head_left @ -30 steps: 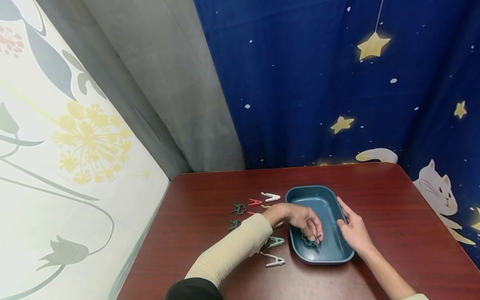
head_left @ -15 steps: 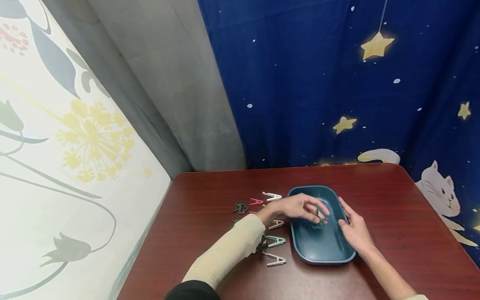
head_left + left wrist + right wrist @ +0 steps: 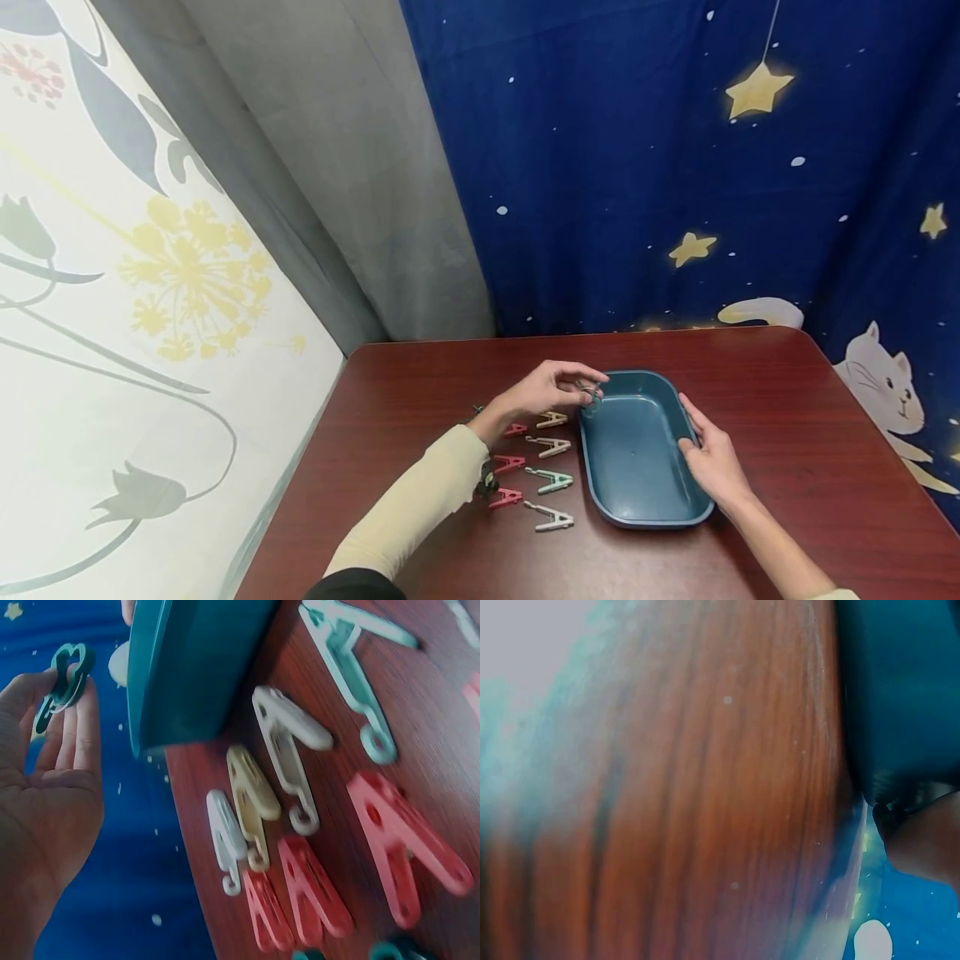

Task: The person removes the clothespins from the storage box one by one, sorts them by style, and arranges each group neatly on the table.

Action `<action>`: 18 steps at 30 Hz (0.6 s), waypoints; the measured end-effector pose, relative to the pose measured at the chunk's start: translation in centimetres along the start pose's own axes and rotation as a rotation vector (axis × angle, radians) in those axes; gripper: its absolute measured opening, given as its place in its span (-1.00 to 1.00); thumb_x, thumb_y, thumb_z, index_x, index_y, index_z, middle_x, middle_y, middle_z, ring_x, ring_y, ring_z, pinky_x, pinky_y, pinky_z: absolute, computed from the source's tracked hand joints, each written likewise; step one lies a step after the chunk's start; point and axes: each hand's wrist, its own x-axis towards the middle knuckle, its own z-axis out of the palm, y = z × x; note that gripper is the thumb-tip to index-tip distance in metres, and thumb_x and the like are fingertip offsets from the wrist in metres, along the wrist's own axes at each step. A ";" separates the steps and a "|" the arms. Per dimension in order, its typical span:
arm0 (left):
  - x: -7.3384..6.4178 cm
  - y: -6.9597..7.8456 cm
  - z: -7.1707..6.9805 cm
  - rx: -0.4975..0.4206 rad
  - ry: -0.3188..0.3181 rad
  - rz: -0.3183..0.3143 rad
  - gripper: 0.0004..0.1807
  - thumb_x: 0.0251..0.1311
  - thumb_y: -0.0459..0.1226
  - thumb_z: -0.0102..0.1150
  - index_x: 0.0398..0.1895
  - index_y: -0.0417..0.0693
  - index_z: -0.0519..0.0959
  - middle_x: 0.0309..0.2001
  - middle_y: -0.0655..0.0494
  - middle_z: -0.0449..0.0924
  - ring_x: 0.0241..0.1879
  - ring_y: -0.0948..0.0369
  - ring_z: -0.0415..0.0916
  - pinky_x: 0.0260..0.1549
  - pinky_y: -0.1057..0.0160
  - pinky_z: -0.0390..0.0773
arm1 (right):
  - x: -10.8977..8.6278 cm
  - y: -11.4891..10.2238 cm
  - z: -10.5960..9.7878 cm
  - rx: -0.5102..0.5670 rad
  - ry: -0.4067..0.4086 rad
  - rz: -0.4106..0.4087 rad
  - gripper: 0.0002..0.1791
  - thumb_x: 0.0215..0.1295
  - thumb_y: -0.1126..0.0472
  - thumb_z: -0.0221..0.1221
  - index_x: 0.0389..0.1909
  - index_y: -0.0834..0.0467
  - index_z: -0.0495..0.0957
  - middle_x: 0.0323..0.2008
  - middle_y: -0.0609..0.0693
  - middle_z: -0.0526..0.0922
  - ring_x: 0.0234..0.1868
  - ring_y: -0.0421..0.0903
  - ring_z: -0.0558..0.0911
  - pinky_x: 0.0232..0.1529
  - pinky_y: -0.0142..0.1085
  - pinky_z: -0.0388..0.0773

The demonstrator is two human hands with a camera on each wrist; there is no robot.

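Note:
In the head view my left hand (image 3: 543,390) is at the far left rim of a dark blue plastic basin (image 3: 637,475). Between thumb and fingers it pinches a small dark green clip (image 3: 69,679) with a wavy outline, raised above the table in the left wrist view. My right hand (image 3: 712,462) grips the basin's right side, thumb over the rim and fingers along the outer wall. Left of the basin lie clothespins: a mint one (image 3: 551,481), a white one (image 3: 553,518), a cream one (image 3: 553,447), a yellowish one (image 3: 251,799) and several red ones (image 3: 507,497).
The reddish-brown wooden table (image 3: 787,400) extends on both sides of the basin. More dark green clips (image 3: 401,949) are partly cut off in the left wrist view. A blue starry curtain (image 3: 600,167) hangs behind the table, with a grey one (image 3: 337,167) beside it.
My left hand has lifted the green clip from the basin's bottom and moved it up and left to the rim. More clothespins now show below my left arm. My right hand stays on the basin.

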 end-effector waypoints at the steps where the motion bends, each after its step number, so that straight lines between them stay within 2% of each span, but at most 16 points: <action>1: -0.4 0.0 -0.4 -0.011 0.026 -0.002 -0.60 0.26 -0.49 0.23 0.17 -0.16 0.56 -0.08 -0.07 0.70 -0.11 0.09 0.69 -0.08 -0.19 0.60 | 0.0 0.0 0.0 -0.002 -0.001 0.002 -0.18 0.32 0.50 0.00 0.56 0.01 0.05 0.36 0.31 0.32 0.31 0.21 0.36 -0.11 -0.80 0.19; 5: -2.3 -0.2 -1.8 -0.001 0.145 -0.026 -0.62 0.25 -0.52 0.22 0.14 -0.27 0.51 -0.08 -0.12 0.67 -0.14 0.16 0.67 -0.11 -0.01 0.66 | 0.1 0.0 0.0 -0.014 0.001 0.010 -0.18 0.32 0.49 0.01 0.56 -0.01 0.04 0.35 0.31 0.33 0.31 0.21 0.36 -0.12 -0.80 0.19; 8: -3.9 -0.4 -2.7 0.002 0.238 -0.081 -0.63 0.24 -0.49 0.25 0.10 -0.29 0.48 -0.07 -0.08 0.69 -0.16 0.22 0.66 -0.18 0.21 0.66 | 0.0 -0.1 -0.1 -0.010 0.002 0.012 -0.18 0.32 0.49 0.00 0.56 0.00 0.04 0.35 0.32 0.33 0.31 0.21 0.36 -0.12 -0.80 0.19; 11: -5.7 -0.6 -3.4 -0.028 0.316 -0.146 -0.59 0.22 -0.44 0.30 0.10 -0.36 0.43 -0.12 -0.05 0.71 -0.20 0.24 0.66 -0.24 0.27 0.66 | 0.0 -0.1 -0.1 -0.006 0.004 0.007 -0.19 0.32 0.50 0.00 0.56 0.02 0.04 0.35 0.33 0.33 0.31 0.22 0.35 -0.13 -0.79 0.21; 14: -7.6 -0.9 -4.1 -0.061 0.380 -0.196 -0.56 0.20 -0.43 0.32 0.08 -0.40 0.39 -0.19 -0.05 0.72 -0.23 0.22 0.68 -0.21 0.19 0.68 | 0.0 0.0 -0.2 -0.005 0.007 0.002 -0.18 0.31 0.50 0.00 0.56 0.02 0.05 0.35 0.34 0.32 0.31 0.23 0.35 -0.14 -0.77 0.22; 18: -10.3 -1.4 -4.8 -0.107 0.448 -0.243 -0.63 0.23 -0.46 0.28 0.00 -0.41 0.35 -0.22 -0.16 0.71 -0.22 0.11 0.70 -0.11 -0.08 0.64 | 0.1 0.2 -0.3 -0.008 0.006 0.006 -0.18 0.33 0.50 0.00 0.56 -0.01 0.04 0.36 0.32 0.31 0.32 0.23 0.34 -0.14 -0.77 0.21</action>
